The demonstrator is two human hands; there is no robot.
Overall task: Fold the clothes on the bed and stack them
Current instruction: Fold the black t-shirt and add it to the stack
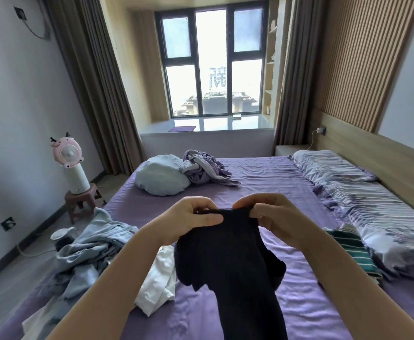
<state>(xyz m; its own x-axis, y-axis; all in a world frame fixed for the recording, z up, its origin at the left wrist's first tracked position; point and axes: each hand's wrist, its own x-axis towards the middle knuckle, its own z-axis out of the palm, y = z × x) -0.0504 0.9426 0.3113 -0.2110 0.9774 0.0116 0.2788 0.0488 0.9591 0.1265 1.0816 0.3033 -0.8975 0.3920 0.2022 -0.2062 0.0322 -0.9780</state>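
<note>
My left hand point(196, 217) and right hand point(269, 214) pinch the top edge of a dark garment point(230, 256), lifted above the bed point(269, 182). White cloth point(159, 280) and denim point(90, 251) crowd the near-left edge; a striped garment point(350, 249) lies right. Beyond, bare purple sheet reaches the far crumpled pile point(206, 168).

Plain purple sheet point(262, 173) across the bed. Solid black garment point(228, 261) – no pattern visible. White garment point(159, 283) just beside it. Faded light-blue denim heap point(88, 249) at the left edge. Dark green top with thin white stripes point(353, 249) on the right. Pale blue-grey quilt point(372, 207) with narrow white stripes and purple blotches. Light-blue round pillow point(159, 175); lilac and grey crumpled clothes point(206, 170) against it. Pink fan point(66, 150) on a white base – brownish stool point(83, 197) under it. Taupe curtains point(98, 82); beige slatted wall panel point(358, 60).
</note>
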